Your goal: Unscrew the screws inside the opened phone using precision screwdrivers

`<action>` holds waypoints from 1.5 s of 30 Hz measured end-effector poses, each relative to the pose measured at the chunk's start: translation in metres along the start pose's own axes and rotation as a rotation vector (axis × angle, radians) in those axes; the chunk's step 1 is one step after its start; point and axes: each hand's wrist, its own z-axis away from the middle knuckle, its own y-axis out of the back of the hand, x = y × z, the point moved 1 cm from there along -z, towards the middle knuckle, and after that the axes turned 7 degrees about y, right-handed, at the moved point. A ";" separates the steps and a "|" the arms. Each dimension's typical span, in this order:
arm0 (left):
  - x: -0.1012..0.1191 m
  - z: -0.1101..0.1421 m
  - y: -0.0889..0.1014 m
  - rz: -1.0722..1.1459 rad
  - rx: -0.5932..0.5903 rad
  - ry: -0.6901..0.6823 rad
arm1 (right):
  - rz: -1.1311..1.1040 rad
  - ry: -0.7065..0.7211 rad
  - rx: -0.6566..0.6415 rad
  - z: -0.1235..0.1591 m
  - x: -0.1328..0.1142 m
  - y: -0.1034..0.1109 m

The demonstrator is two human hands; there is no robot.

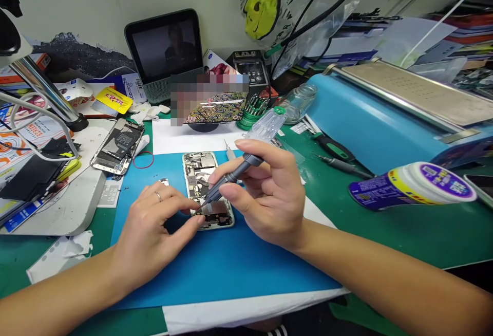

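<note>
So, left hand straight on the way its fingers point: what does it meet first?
Likely the grey screwdriver, its tip right by the left hand over the opened phone; depth between them is unclear.

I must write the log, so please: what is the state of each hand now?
Left hand: at the opened phone; whether it pinches something cannot be told.
Right hand: holding a screwdriver.

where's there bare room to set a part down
Bare: blue mat between left forearm and right forearm; green table between right forearm and purple tub. Crowded: around the opened phone at left, and by the green tool holder behind.
</note>
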 end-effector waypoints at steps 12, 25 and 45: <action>0.022 0.015 0.003 -0.311 -0.094 -0.376 | 0.183 0.215 -0.252 -0.006 0.012 0.021; 0.018 0.022 -0.006 -0.483 -0.198 -0.317 | 0.179 0.203 -0.304 -0.003 0.010 0.019; 0.014 0.022 -0.009 -0.492 -0.245 -0.289 | 0.197 0.183 -0.324 -0.004 0.011 0.019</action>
